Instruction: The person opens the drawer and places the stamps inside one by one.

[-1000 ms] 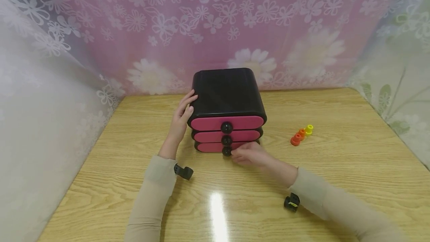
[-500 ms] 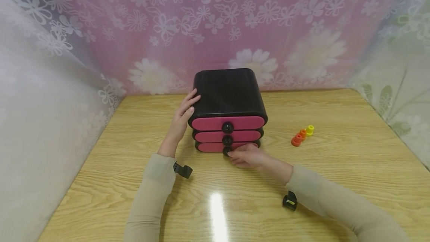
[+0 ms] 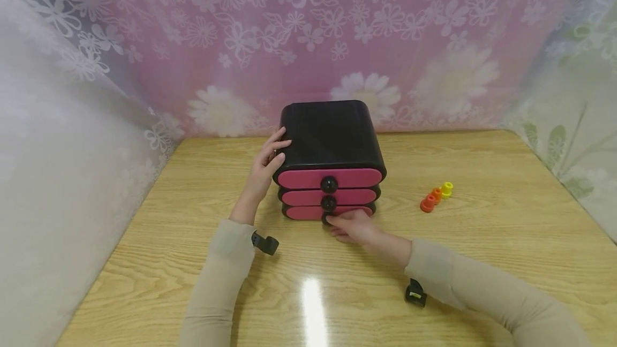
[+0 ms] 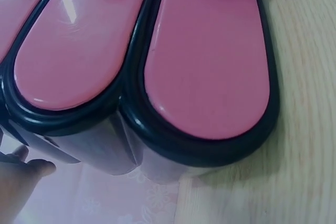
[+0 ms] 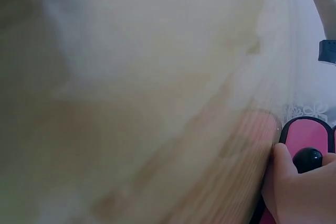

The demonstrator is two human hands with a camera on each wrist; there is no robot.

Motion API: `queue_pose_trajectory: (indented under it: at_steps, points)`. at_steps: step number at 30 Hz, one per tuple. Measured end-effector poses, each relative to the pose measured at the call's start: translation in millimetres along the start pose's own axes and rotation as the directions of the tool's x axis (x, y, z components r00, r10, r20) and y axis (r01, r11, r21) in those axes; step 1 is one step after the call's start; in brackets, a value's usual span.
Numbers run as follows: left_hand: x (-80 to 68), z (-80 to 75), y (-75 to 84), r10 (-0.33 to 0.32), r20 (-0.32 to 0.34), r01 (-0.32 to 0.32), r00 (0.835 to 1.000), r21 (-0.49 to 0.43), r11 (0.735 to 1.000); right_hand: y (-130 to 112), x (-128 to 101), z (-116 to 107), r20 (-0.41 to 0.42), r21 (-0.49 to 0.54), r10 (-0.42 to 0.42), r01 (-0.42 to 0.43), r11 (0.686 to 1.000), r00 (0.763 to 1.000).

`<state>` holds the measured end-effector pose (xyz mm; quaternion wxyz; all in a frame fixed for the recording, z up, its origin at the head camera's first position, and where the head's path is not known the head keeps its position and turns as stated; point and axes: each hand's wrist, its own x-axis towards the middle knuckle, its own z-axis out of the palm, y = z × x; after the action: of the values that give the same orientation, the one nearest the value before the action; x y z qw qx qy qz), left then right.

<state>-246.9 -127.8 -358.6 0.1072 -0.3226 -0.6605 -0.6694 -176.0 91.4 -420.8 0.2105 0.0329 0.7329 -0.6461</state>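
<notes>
A black chest of drawers (image 3: 328,133) with three pink drawer fronts stands on the table, every drawer pushed in. My left hand (image 3: 263,167) rests against its left side, fingers extended along the upper edge. In the left wrist view, part of the left hand (image 4: 23,179) shows beside the chest. My right hand (image 3: 358,227) is at the bottom drawer (image 3: 302,212), thumb and fingers pinching its round black knob (image 5: 307,159). The hand partly covers that knob in the head view. The middle knob (image 3: 329,203) and top knob (image 3: 329,184) are untouched.
To the right of the chest, a red (image 3: 427,204), an orange (image 3: 436,194) and a yellow (image 3: 447,189) small stepped plastic piece sit in a row on the wooden table (image 3: 193,261). A flowered curtain (image 3: 308,42) hangs behind the table's far edge.
My right hand has shifted slightly left, its thumb and fingers coming around the bottom knob. The left hand stays on the chest, and the drawers look unmoved.
</notes>
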Motion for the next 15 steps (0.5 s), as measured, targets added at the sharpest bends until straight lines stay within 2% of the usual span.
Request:
queue_pose_trajectory:
  at_steps: [8,15]
  points:
    - [1.1,5.1,18.4,0.031,0.053,-0.033,0.998,0.042,0.999,1.6,-2.1,0.1,-0.01,-0.01,-0.009,0.009,1.0,1.0]
    - [1.8,4.2,22.7,0.018,0.069,-0.025,0.997,0.096,0.995,1.3,-8.1,2.0,-0.004,-0.051,-0.005,0.005,0.999,1.0]
